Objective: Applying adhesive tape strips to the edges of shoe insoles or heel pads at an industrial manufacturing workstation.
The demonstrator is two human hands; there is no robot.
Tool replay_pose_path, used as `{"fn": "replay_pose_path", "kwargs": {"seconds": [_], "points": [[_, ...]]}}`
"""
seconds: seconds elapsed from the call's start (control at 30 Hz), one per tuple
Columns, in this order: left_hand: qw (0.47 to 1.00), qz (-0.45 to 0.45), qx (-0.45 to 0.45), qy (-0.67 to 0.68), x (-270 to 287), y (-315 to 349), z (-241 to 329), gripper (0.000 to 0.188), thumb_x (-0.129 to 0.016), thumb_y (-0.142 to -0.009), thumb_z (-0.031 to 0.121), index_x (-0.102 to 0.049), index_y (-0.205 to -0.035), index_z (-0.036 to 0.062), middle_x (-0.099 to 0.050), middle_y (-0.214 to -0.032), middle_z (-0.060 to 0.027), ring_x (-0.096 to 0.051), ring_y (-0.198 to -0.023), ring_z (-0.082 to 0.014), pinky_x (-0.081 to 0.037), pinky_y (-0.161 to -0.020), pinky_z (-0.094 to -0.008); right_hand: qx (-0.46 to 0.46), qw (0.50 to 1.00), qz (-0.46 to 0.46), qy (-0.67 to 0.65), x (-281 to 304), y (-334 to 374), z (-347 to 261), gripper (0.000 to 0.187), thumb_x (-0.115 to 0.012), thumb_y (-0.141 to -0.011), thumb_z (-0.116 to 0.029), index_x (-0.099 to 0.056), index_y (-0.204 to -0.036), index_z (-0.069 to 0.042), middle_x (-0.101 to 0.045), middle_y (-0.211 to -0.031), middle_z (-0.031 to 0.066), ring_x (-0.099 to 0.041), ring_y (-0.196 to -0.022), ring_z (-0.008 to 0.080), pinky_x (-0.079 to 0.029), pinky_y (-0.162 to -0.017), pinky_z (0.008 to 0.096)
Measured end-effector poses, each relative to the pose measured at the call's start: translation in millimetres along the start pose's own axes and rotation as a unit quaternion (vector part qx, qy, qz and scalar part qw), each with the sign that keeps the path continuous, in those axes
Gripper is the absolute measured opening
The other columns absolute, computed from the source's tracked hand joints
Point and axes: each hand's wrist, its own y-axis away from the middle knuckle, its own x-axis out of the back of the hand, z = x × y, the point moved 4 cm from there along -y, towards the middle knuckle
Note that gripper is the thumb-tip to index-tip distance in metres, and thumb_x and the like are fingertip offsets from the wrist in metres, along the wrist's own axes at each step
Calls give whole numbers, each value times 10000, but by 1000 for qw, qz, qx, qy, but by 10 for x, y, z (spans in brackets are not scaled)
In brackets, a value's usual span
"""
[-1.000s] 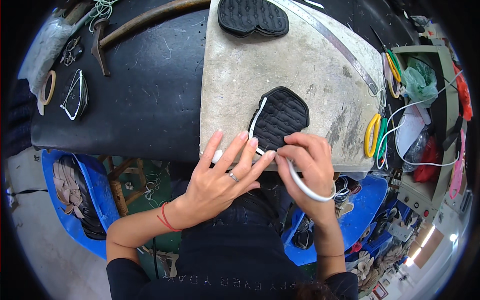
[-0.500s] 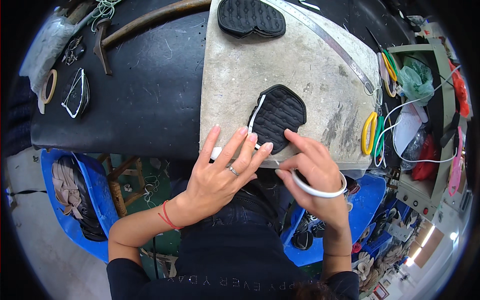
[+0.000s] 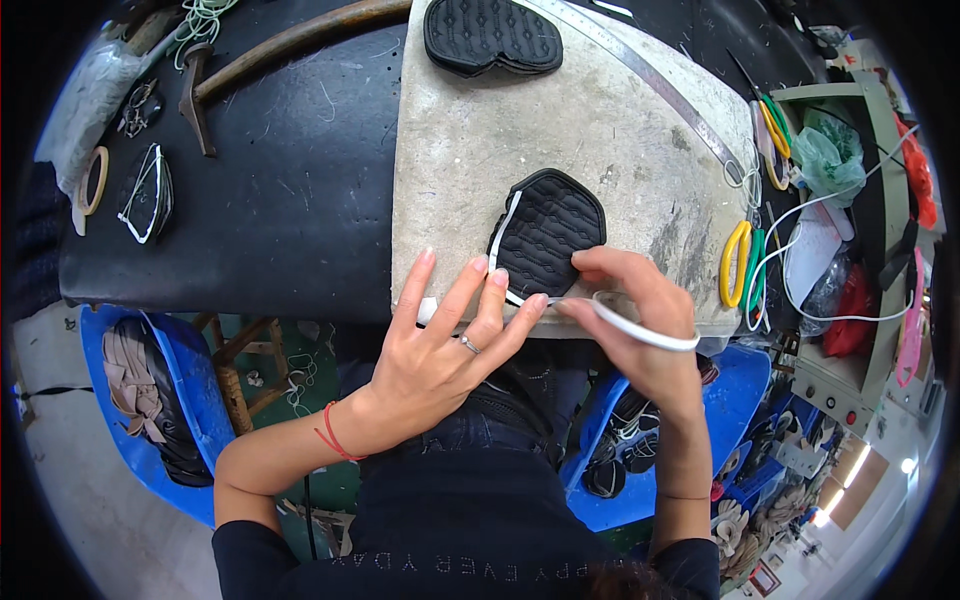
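Note:
A black quilted pad lies near the front edge of the pale board, its layers showing at the left side. Narrow white tape follows its left edge and curves along the bottom. My left hand is spread flat, its fingertips pressing the tape and the pad's lower left edge. At the lower right edge, my right hand has curled fingers, with the thumb at the tape's end and the index fingertip on the pad's side. A white bangle circles the right hand. A small white piece shows beside my left fingers.
Another quilted pad stack and a metal ruler lie on the board. A hammer rests left. Yellow-handled scissors and a grey open box stand right. Blue tubs sit below.
My right hand has moved up toward the pad's lower right edge, carrying the tape end upward. The bangle has shifted with it. The left hand stays pressed on the pad.

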Motion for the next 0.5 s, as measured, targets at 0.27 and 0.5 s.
{"fn": "replay_pose_path", "kwargs": {"seconds": [0.27, 0.5], "points": [[994, 30, -7, 105, 114, -41, 26, 547, -682, -807, 267, -571, -1318, 103, -510, -1331, -137, -473, -1297, -319, -377, -1096, -526, 132, 985, 11, 112, -141, 27, -88, 144, -679, -755, 11, -605, -864, -48, -613, -942, 93, -573, -858, 280, -438, -758, 384], [998, -2, -37, 58, 5, -12, 52, 503, -616, -855, 241, -569, -1274, -31, -519, -1387, -173, -481, -1324, -301, -396, -1105, -408, -36, 998, -1, -58, 46, 25, 58, 267, -790, -748, -94, -655, -969, -31, -688, -986, 125, -672, -890, 283, -528, -793, 363]]}}
